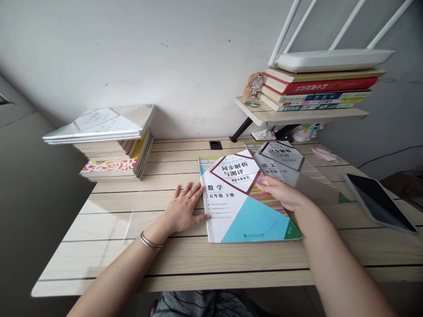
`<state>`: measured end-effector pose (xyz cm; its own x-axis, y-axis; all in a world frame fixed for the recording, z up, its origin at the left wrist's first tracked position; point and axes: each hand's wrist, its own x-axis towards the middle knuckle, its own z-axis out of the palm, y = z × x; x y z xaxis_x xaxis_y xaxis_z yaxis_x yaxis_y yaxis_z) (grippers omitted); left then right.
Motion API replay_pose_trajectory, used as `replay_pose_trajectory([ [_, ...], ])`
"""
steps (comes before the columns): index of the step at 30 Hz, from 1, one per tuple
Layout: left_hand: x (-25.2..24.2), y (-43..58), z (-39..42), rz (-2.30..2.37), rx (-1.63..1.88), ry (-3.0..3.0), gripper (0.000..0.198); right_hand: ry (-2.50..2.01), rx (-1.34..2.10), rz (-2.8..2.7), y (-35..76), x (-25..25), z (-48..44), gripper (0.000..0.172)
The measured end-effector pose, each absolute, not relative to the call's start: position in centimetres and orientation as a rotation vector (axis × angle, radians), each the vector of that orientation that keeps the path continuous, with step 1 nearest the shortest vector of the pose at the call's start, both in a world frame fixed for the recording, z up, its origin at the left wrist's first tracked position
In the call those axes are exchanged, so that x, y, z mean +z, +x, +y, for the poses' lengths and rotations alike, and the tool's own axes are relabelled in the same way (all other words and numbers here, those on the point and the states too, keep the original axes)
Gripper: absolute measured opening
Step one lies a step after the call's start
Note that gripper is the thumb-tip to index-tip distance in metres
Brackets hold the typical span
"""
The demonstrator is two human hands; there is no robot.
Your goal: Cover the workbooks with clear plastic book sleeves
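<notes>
A workbook (228, 220) with a white, blue and striped cover, printed with Chinese characters, lies on the wooden desk in front of me. My right hand (284, 193) grips its right edge, the thumb on top of the cover and the other fingers hidden beneath. Spread flat on the desk at the left edge is my left hand (187, 207), its thumb touching the spine side and a metal bracelet on the wrist. A second, similar workbook (284, 165), greyish under glare, lies behind and to the right, partly covered by the first book and my right hand.
Stacked books (112, 154), topped by thin white ones, stand at the back left. A small raised shelf (310, 115) carries books (330, 86) and a white flat device (333, 59). A tablet (380, 202) lies at the right. Clear plastic (132, 215) shows near my left hand.
</notes>
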<state>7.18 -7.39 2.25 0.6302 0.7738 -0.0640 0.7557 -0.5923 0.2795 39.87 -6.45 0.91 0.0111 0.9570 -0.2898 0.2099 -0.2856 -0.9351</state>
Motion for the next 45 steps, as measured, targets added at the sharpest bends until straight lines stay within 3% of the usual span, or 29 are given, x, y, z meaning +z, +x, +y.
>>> replay_pose_trajectory([
  [11,2.1,6.9,-7.2,1.218,0.1,2.569,0.09,-1.627,1.357,-1.157,39.4,1.3,-6.4,0.028],
  [23,1.9,6.7,-7.5,1.225,0.082,2.633,0.088,-1.653,1.113,-1.341,39.3,0.2,-6.0,0.046],
  [31,0.1,6.3,-7.5,1.242,0.25,2.809,0.081,-1.679,1.073,-1.343,38.9,0.0,-5.9,0.043],
  [45,0.3,6.6,-7.5,1.255,0.215,2.737,0.079,-1.777,0.893,-1.371,39.0,-0.7,-5.4,0.044],
])
